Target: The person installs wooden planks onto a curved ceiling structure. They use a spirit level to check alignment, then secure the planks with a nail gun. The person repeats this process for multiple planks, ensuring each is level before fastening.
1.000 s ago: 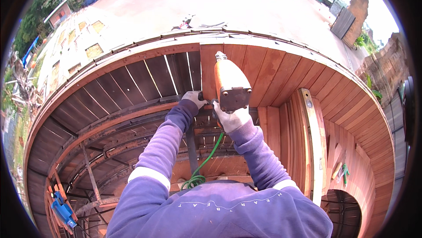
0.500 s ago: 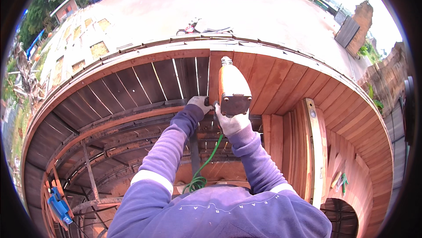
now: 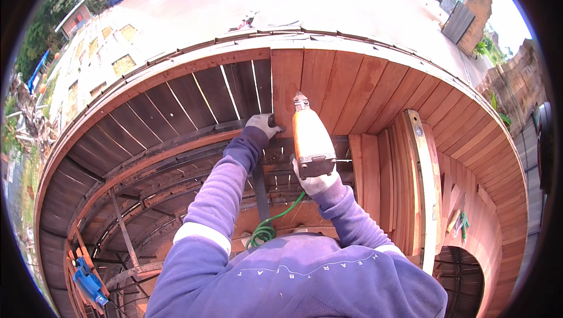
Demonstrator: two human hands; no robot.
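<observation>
My right hand (image 3: 318, 182), in a pale work glove, is closed round an orange nail gun (image 3: 311, 136) with a dark end cap. Its metal nose points away from me over the reddish boards, and whether it touches them I cannot tell. A green air hose (image 3: 287, 209) runs from near that hand down to a coil by my body. My left hand (image 3: 263, 124), also gloved, grips the near end of the leftmost wooden board (image 3: 285, 86). The fingertips curl at the board's edge and are partly hidden.
Left of the boards, dark slats (image 3: 182, 98) with light gaps continue the curve above metal framing (image 3: 120, 218). A spirit level (image 3: 423, 165) stands against stacked planks on the right. A blue tool (image 3: 88, 283) hangs at lower left. Green-handled pliers (image 3: 464, 224) lie at right.
My right hand has drawn the nail gun back toward me, so its nose sits farther from the boards' far end. The left hand stays at the board's near end. The view has shifted slightly.
</observation>
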